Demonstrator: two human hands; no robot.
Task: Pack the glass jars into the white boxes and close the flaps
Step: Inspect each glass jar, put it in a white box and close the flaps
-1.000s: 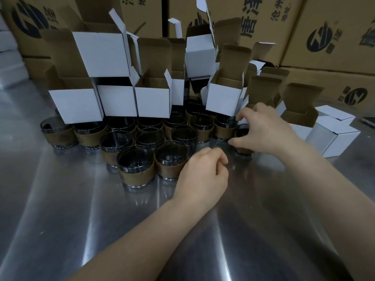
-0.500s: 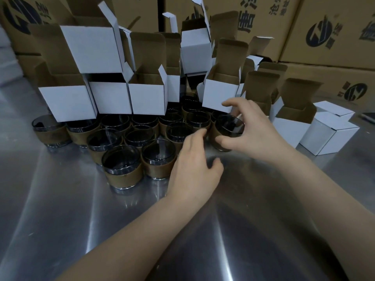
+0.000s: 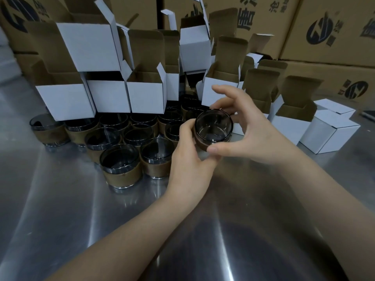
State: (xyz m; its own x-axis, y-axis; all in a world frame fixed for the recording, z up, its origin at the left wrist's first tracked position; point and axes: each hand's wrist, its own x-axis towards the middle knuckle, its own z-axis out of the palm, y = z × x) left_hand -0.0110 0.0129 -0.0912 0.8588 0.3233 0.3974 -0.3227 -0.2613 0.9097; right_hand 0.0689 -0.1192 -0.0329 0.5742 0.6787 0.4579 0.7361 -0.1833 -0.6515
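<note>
Fingers (image 3: pixel 185 128) of left hand (image 3: pixel 190 163) and right hand (image 3: pixel 249 136) gripping one glass jar (image 3: pixel 213 128) between them, open white boxes (image 3: pixel 146 98) just behind

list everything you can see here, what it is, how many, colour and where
held jar: one, smoky glass, brown band, between both hands
glass jars: a dozen or more, same glass and bands, upright on the table left of the hands
open boxes: many, white outside and brown inside, flaps up, stacked behind the jars
closed boxes: two, white, on the table at far right
cartons: several, brown with dark logos, along the back
table: one, shiny metal, under everything
left hand: holds the held jar's left side
right hand: grips its right side, thumb in front
</note>
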